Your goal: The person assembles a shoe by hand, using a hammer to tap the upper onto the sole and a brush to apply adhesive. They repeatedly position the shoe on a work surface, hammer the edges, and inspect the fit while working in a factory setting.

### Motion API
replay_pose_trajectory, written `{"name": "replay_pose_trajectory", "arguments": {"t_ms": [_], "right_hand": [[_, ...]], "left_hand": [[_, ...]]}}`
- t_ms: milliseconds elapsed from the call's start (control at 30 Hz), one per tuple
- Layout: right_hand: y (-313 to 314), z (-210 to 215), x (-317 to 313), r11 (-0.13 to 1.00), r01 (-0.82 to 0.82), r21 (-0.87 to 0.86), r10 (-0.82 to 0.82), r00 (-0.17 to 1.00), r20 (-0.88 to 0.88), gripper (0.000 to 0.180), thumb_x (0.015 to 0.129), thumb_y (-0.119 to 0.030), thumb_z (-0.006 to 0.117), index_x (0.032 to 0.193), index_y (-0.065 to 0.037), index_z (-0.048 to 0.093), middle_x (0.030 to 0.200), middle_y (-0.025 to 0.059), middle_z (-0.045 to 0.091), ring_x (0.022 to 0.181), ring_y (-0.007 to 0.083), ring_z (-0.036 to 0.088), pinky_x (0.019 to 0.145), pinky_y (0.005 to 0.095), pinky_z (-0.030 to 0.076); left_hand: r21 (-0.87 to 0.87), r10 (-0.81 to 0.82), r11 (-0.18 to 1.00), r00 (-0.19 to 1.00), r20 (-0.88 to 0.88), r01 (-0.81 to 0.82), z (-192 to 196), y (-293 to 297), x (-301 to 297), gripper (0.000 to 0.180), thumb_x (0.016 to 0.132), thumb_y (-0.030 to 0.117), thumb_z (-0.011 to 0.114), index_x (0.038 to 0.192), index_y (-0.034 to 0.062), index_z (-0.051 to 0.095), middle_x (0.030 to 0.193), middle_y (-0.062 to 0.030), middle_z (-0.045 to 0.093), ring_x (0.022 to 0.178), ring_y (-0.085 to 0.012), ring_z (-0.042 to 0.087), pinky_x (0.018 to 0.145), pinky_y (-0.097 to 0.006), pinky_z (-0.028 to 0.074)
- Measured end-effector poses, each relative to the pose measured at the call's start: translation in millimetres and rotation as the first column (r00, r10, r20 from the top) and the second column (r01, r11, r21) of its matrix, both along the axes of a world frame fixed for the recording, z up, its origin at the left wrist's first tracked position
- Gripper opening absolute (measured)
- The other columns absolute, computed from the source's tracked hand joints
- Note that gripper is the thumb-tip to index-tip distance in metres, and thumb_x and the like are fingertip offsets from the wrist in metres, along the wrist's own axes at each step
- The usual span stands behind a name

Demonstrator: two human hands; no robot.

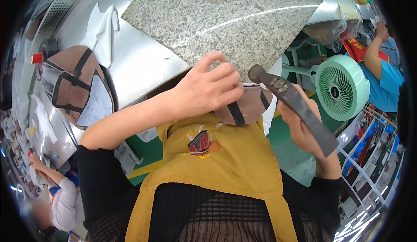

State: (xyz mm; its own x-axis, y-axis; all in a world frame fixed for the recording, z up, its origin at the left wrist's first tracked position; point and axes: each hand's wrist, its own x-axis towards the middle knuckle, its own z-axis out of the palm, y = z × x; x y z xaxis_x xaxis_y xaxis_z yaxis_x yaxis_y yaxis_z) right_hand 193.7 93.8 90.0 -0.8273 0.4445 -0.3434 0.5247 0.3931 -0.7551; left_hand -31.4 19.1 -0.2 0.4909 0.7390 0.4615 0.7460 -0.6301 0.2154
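Note:
In my right hand (299, 122) is a hammer (295, 103), its dark metal head raised beside the near corner of the speckled stone slab (243, 20). The handle is mostly hidden by the hand. My left hand (213, 87) is curled at the slab's near edge, thumb and fingers closed at the top edge of a brown piece with black straps (245, 107). This piece hangs below the edge, against my mustard apron (213, 164). The tips of the left fingers are partly hidden, and the hammer is apart from the piece.
Left on the metal table (143, 59) lie a bundle of similar brown pieces (76, 81), a white cloth (102, 31) and a roll of black tape (47, 53). A green fan (341, 87) stands at right. Co-workers sit at far left and far right.

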Motion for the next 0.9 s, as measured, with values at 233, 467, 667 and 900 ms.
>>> {"name": "replay_pose_trajectory", "arguments": {"t_ms": [233,467,667,900], "right_hand": [[-1.4,-0.7,-4.1,0.99,0.115,-0.081,-0.116,0.993,-0.01,0.022,0.089,-0.005,0.049,0.111,0.001,0.051,0.079,0.0171,0.055,0.066,0.0355,0.053,0.061,0.0329,0.044],[-8.7,-7.3,-8.6,0.985,-0.085,0.151,0.079,0.996,0.046,0.036,0.08,-0.004,0.058,0.113,-0.004,0.046,0.086,0.0188,0.06,0.078,0.0379,0.061,0.063,0.0444,0.049],[3.4,2.1,-7.9,1.0,0.013,-0.016,-0.013,0.999,0.034,0.034,0.082,-0.004,0.056,0.115,-0.003,0.048,0.086,0.0184,0.06,0.078,0.0373,0.061,0.064,0.0381,0.049],[-7.9,-0.8,-14.3,0.998,-0.06,0.025,0.058,0.995,0.075,0.038,0.079,-0.003,0.059,0.115,-0.003,0.047,0.087,0.0178,0.06,0.077,0.0386,0.061,0.064,0.0397,0.049]], "left_hand": [[-0.146,0.008,0.989,0.981,0.195,0.021,-3.0,4.1,-9.2,0.025,0.066,0.013,0.066,0.091,0.013,0.063,0.084,0.001,0.054,0.089,-0.0187,0.052,0.092,-0.041,0.038],[-0.189,0.062,0.982,0.971,0.229,-0.018,-2.2,-0.7,-7.8,0.023,0.068,0.011,0.066,0.091,0.0127,0.063,0.085,0.001,0.054,0.089,-0.0187,0.052,0.093,-0.042,0.039],[0.01,-0.042,0.999,0.999,0.005,0.042,-3.2,-4.4,-11.3,0.021,0.07,0.012,0.067,0.091,0.013,0.064,0.086,0.0016,0.055,0.091,-0.0194,0.051,0.094,-0.041,0.038],[-0.232,0.02,0.972,0.966,0.256,0.041,-2.2,-2.5,-19.2,0.02,0.068,0.01,0.063,0.088,0.0118,0.062,0.084,0.0009,0.054,0.089,-0.0174,0.053,0.094,-0.042,0.04]]}}
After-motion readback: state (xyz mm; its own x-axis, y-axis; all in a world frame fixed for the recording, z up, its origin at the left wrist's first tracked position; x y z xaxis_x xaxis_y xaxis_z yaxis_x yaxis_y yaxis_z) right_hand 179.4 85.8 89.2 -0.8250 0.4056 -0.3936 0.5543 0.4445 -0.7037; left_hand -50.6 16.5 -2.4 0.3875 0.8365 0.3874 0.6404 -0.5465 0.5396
